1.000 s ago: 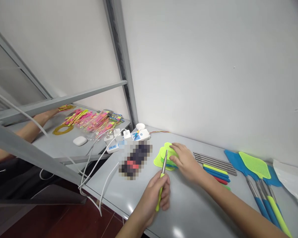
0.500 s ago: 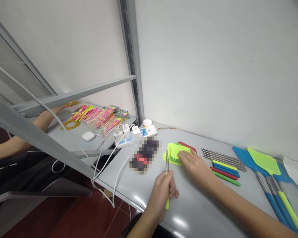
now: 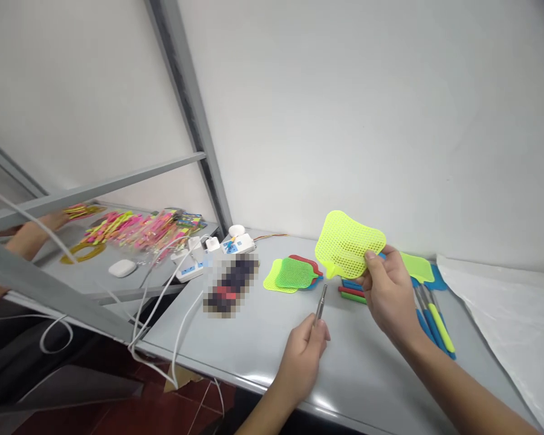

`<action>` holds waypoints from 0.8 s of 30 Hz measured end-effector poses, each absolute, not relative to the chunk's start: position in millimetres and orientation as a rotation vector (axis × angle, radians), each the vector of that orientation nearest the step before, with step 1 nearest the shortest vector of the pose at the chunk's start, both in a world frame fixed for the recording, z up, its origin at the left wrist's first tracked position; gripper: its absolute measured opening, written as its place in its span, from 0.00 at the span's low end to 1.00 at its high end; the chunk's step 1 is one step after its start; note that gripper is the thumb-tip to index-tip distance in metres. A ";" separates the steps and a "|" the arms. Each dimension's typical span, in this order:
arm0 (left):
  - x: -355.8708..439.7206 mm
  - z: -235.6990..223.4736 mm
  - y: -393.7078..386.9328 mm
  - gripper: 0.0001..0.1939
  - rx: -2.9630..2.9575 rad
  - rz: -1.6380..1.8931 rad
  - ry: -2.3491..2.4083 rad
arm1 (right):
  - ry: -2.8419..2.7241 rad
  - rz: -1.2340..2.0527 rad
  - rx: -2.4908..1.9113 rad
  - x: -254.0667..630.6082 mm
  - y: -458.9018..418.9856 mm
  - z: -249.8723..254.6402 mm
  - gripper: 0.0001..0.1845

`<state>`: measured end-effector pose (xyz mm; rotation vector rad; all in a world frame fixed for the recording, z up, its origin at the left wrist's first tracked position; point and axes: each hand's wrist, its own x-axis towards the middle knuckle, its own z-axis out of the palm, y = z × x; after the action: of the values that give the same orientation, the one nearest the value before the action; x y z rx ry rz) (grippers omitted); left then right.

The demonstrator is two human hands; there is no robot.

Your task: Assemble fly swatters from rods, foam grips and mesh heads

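A yellow-green fly swatter head (image 3: 349, 241) is pinched by its edge in my right hand (image 3: 385, 284), raised above the table. My left hand (image 3: 304, 353) is closed around a swatter handle, whose metal rod (image 3: 320, 302) points up. The rod's tip is just below the head's narrow neck, with a small gap between them. On the table to the left lies a pile of loose swatter heads (image 3: 294, 273) in yellow, green, red and blue. Coloured grips (image 3: 351, 293) lie partly hidden behind my right hand. Beyond it rest finished-looking swatters (image 3: 435, 308) with blue and yellow-green grips.
A blurred-out object (image 3: 231, 285) lies left of the heads. Power strips (image 3: 238, 244) with white cables (image 3: 176, 338) are near the shelf post (image 3: 194, 121). White plastic sheeting (image 3: 494, 302) covers the right side. Another person's arm (image 3: 22, 248) reaches toward pink and yellow items (image 3: 131, 232).
My right hand has lifted a yellow-green swatter head off the pile and moved right with it. My left hand still holds the rod, now tilted right. The view has shifted to the right.
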<state>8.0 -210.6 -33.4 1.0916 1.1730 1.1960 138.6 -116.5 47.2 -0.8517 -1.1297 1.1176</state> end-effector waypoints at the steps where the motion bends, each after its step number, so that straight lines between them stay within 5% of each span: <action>1: 12.9 -33.6 -210.0 0.21 1.124 1.183 1.182 | -1.110 1.118 -0.869 143.7 -120.0 43.7 0.16; 24: 19.3 -40.8 -204.2 0.21 1.195 1.026 1.196 | -1.095 1.194 -0.933 165.7 -120.8 31.7 0.13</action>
<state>19.3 -204.2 -40.8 1.1954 1.1962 1.0257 165.7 -120.8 31.7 -0.9329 -1.0947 1.1939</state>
